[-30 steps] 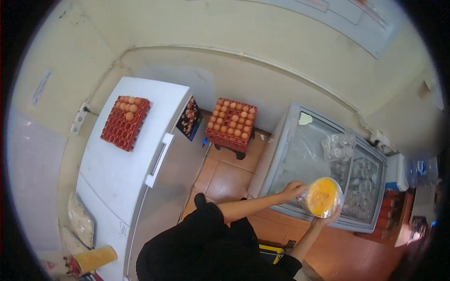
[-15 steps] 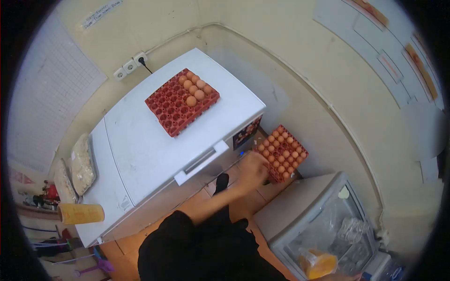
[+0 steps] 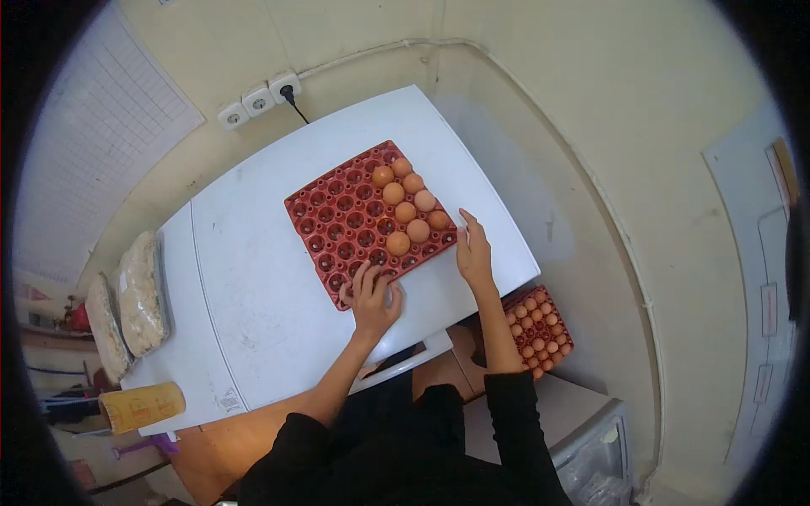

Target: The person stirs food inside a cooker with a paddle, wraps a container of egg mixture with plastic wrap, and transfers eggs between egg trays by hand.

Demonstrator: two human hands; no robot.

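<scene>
A red plastic egg tray (image 3: 335, 229) lies on the white lid of a chest freezer, with several brown eggs (image 3: 405, 212) grouped toward its right side and bare cups on the left. My left hand (image 3: 374, 305) is at the tray's near edge, its fingers apart and the fingertips over the rim. By the tray's right corner is my right hand (image 3: 474, 250), fingers stretched out; whether it touches the tray I cannot tell. Lower down, past my right forearm, a second red tray of eggs (image 3: 540, 329) is partly hidden by the arm and the freezer.
The freezer lid (image 3: 253, 329) has a handle (image 3: 405, 367) at its front. Two clear bags (image 3: 142, 295) and a yellow cylindrical container (image 3: 143, 406) sit at its left end. A plug (image 3: 288, 91) is in the wall socket. A grey-framed cabinet (image 3: 603, 438) stands lower right.
One hand was beside the lower egg tray; now both hands are at the tray on the freezer. My view has moved closer to that tray. The eggs in it look unchanged.
</scene>
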